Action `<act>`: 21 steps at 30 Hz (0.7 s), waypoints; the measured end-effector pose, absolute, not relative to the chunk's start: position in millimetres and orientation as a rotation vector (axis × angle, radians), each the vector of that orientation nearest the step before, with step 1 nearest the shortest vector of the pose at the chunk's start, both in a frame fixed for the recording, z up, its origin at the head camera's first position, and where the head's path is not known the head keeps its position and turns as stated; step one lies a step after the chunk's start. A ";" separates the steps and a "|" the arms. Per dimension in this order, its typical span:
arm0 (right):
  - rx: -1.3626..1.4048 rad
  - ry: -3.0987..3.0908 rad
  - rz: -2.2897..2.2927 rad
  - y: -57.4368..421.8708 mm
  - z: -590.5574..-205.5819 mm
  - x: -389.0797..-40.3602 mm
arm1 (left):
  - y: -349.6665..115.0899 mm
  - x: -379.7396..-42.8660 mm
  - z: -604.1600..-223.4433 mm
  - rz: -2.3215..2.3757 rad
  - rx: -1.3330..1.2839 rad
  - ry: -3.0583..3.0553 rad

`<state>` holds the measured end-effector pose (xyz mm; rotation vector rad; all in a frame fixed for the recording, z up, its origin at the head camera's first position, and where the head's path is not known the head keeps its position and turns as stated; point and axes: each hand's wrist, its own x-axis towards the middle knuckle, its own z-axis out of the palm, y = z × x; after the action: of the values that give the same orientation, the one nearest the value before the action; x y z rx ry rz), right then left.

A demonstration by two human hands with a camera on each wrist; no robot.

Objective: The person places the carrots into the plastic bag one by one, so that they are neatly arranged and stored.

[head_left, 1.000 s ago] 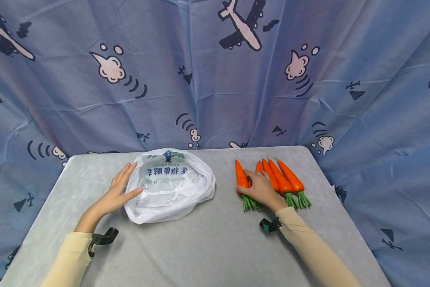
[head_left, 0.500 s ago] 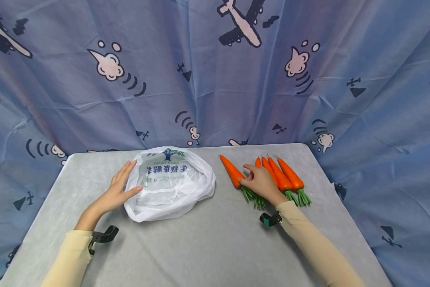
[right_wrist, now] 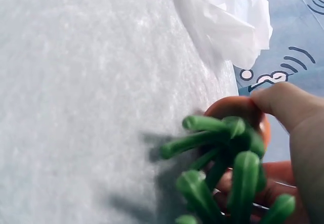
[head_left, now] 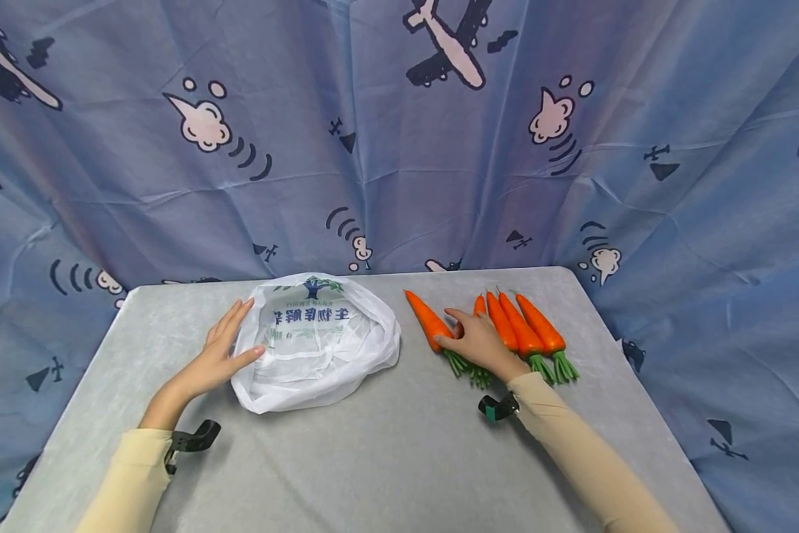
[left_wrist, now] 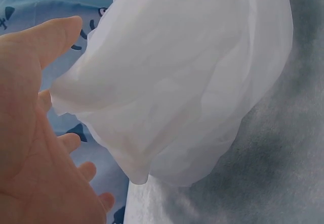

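Note:
My left hand point(head_left: 222, 348) stands at the left side of a white plastic bag point(head_left: 366, 374), fingers straight and thumb spread over its rim. In the left wrist view the bag point(left_wrist: 167, 82) bulges past the thumb. The bag's mouth faces up, showing mirrored printing inside. A carrot point(head_left: 426, 314) with green stalks lies slanted right of the bag, its tip pointing away and left. My right hand point(head_left: 482, 344) holds it near the stalk end between thumb and fingers. In the right wrist view the thumb presses the carrot's orange shoulder point(right_wrist: 228, 107), and its stalks point(right_wrist: 223, 158) partly hide the fingers.
Several more carrots point(head_left: 522, 329) lie side by side at the right, one of them partly under my right hand. All rest on a grey-white table point(head_left: 386, 459). A blue patterned curtain point(head_left: 399, 148) hangs behind its far edge.
The carrot's tip has swung left toward the bag, away from the others. My right hand loosened around it half a second ago and has since moved slightly left onto it. The left hand stays put.

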<state>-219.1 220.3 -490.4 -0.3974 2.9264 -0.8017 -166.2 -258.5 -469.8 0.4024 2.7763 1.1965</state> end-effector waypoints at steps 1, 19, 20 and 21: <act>-0.397 2.926 -0.791 219.4 -490.3 -219.2 | -258.3 -165.9 -469.4 1.197 0.404 2.775; -0.407 2.954 -0.792 212.9 -490.1 -222.7 | -255.6 -165.1 -468.9 1.210 0.426 2.777; -0.399 2.949 -0.828 212.9 -488.8 -222.9 | -255.7 -165.3 -469.3 1.208 0.426 2.777; -0.389 2.942 -0.868 212.8 -487.5 -223.1 | -255.7 -165.5 -469.4 1.208 0.426 2.777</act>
<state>-223.1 212.8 -487.5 -0.3886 2.9425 -0.8679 -165.5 -255.7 -469.4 0.4255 2.7772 1.2075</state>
